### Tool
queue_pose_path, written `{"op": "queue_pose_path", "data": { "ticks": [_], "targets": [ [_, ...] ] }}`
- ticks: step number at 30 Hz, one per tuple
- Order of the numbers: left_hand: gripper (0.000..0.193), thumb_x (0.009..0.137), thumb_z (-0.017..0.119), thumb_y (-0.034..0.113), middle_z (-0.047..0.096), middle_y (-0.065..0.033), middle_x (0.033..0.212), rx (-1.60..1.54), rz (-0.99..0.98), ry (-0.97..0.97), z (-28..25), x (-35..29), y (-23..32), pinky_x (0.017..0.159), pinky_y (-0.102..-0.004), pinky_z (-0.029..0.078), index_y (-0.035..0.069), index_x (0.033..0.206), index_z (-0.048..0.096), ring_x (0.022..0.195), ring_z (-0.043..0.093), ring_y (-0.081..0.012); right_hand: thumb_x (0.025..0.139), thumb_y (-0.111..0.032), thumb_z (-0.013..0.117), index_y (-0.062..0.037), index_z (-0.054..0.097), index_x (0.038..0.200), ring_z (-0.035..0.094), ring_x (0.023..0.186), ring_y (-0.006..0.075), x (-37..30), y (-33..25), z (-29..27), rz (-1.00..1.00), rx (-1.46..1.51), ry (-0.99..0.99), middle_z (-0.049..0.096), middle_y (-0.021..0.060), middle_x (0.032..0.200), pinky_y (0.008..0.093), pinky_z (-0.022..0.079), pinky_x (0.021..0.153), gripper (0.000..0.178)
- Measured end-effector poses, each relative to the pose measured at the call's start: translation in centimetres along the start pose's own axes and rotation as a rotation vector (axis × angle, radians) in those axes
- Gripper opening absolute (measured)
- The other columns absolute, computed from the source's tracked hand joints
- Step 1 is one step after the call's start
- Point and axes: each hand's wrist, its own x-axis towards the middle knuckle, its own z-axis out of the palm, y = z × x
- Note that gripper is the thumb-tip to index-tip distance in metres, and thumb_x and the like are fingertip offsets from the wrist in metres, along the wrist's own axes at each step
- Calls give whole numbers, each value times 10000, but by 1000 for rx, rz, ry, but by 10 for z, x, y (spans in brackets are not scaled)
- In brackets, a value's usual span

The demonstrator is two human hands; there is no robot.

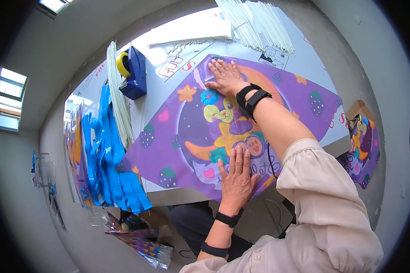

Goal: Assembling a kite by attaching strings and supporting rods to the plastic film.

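A purple kite sheet [164, 132] printed with a cartoon animal, a moon, stars and strawberries lies spread over the table. My right hand [226, 78] rests palm down near its far corner, fingers stretched out. Closer to me, my left hand [238, 179] is flat on the lower part of the print, fingers pointing away. Neither hand holds anything. Dark bands circle both wrists. The sheet's near edge reaches past the table's front edge, and a thin dark cord [272, 161] shows beside the print's lower right.
To the left stand a blue tape dispenser [135, 77] with yellow tape, blue ribbon strips [105, 159] and a bundle of thin white rods [118, 100]. More rods [246, 22] lie at the far edge. Packaged printed pieces [143, 243] sit below the table; another printed piece [364, 145] hangs right.
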Motion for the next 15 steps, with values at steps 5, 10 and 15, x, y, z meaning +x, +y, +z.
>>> {"op": "queue_pose_path", "data": {
  "ticks": [5, 10, 15],
  "targets": [
    [801, 800, 598, 407, 170, -101, 1502, 57, -12, -16, 4, 1, -2, 1095, -514, 1, 90, 1433, 222, 1396, 125, -231, 869, -624, 344, -108, 188, 1438, 103, 1397, 218, 44, 11, -13, 31, 36, -33, 159, 71, 1505, 496, 67, 1113, 783],
    [800, 784, 612, 386, 172, -100, 1502, 10, -31, -31, 1, 2, -1, 1096, -504, -8, 87, 1428, 243, 1397, 122, -236, 828, -228, 536, -12, 585, 973, 539, 1055, 319, 53, 59, -22, 177, 183, 480, 576, 169, 1058, 394, 435, 914, 265],
    [812, 774, 636, 366, 170, -99, 1501, -43, -22, -31, 0, 4, -1, 1099, -488, -22, 80, 1425, 244, 1397, 113, -236, 829, -212, 535, 14, 562, 1056, 584, 977, 365, 39, 127, -45, 551, 142, 519, 557, 248, 1069, 408, 485, 844, 321]
  ]
}}
